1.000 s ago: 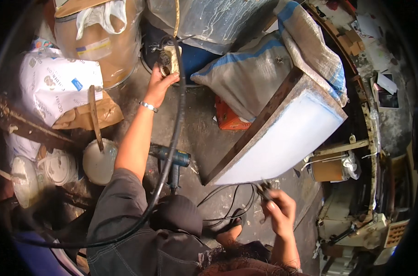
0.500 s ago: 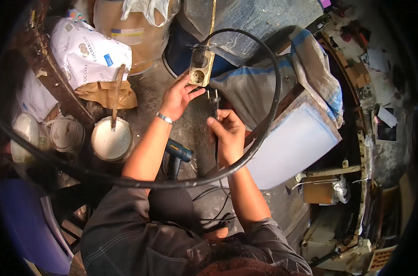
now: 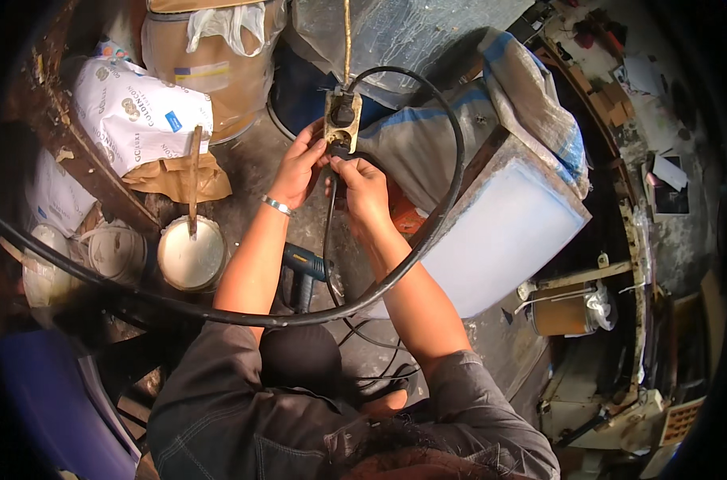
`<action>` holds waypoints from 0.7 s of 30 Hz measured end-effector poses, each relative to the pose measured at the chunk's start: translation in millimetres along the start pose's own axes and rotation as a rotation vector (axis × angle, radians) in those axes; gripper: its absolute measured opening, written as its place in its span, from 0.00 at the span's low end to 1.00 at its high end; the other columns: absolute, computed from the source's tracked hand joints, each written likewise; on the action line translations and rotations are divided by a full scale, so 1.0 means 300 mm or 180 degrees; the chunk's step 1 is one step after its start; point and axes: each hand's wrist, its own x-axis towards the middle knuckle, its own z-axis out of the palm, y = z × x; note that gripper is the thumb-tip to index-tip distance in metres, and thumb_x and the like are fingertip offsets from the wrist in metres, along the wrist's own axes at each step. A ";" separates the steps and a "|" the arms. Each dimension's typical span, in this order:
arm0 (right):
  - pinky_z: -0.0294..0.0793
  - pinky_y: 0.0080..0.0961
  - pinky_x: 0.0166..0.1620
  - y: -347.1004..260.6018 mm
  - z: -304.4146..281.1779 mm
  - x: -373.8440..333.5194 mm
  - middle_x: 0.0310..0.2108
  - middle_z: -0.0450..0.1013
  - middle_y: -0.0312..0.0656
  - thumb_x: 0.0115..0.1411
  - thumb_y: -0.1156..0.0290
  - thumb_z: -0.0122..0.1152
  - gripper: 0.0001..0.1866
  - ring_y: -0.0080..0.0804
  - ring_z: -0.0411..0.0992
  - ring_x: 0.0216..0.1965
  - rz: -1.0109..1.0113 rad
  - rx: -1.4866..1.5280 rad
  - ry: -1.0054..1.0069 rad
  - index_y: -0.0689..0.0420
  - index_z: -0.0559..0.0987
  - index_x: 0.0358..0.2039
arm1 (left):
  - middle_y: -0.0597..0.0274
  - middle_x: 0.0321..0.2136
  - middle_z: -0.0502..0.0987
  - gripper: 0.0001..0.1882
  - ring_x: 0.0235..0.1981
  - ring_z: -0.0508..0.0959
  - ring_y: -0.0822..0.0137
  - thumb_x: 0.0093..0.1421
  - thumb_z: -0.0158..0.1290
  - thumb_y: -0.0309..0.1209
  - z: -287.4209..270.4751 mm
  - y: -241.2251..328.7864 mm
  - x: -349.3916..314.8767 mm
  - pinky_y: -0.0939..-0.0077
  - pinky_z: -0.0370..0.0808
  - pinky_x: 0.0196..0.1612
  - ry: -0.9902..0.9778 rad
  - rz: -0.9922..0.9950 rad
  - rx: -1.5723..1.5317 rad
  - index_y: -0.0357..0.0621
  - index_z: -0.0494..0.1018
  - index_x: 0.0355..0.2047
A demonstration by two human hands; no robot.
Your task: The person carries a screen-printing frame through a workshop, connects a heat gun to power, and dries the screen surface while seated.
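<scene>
Left fingers [image 3: 312, 152] hold socket block [image 3: 344, 130] by its left side, scene centre, far end of reach; right fingers [image 3: 351, 170] pinch black plug [image 3: 339, 151] at near socket, can't tell if seated. Far left: white bag [image 3: 143, 112], printed, blue patch; brown drum [image 3: 219, 104], yellow-blue label [image 3: 201, 76]. Left: tub [image 3: 211, 283], pale contents, wooden stick [image 3: 194, 180] standing in. Grey floor [image 3: 251, 176], scuffed; heat gun [image 3: 303, 260] on it.

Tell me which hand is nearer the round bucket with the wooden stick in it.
Left. The left hand holds the socket block, beyond the bucket and to its right; the right hand, at the black plug, is farther to the right.
</scene>
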 end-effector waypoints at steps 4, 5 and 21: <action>0.68 0.19 0.20 0.017 -0.009 0.033 0.19 0.71 0.36 0.59 0.65 0.59 0.10 0.22 0.69 0.17 -0.0062 -0.0015 -0.0019 0.57 0.73 0.26 | 0.65 0.51 0.69 0.24 0.45 0.70 0.76 0.65 0.45 0.26 -0.011 -0.001 0.008 0.79 0.68 0.47 -0.0059 0.0067 0.0188 0.43 0.56 0.61; 0.68 0.19 0.20 0.013 -0.006 0.031 0.19 0.71 0.36 0.59 0.66 0.59 0.09 0.22 0.68 0.17 -0.0006 -0.0009 -0.0027 0.57 0.73 0.26 | 0.65 0.52 0.68 0.24 0.47 0.69 0.75 0.64 0.45 0.26 -0.013 0.005 0.004 0.78 0.67 0.49 -0.0076 0.0087 0.0211 0.43 0.56 0.61; 0.67 0.21 0.16 0.018 -0.021 0.081 0.17 0.69 0.37 0.57 0.68 0.59 0.10 0.23 0.64 0.13 0.0199 0.0594 -0.0122 0.59 0.71 0.23 | 0.61 0.56 0.65 0.27 0.57 0.64 0.67 0.63 0.47 0.28 -0.039 0.049 -0.006 0.67 0.58 0.60 -0.0467 0.0046 0.0426 0.43 0.54 0.61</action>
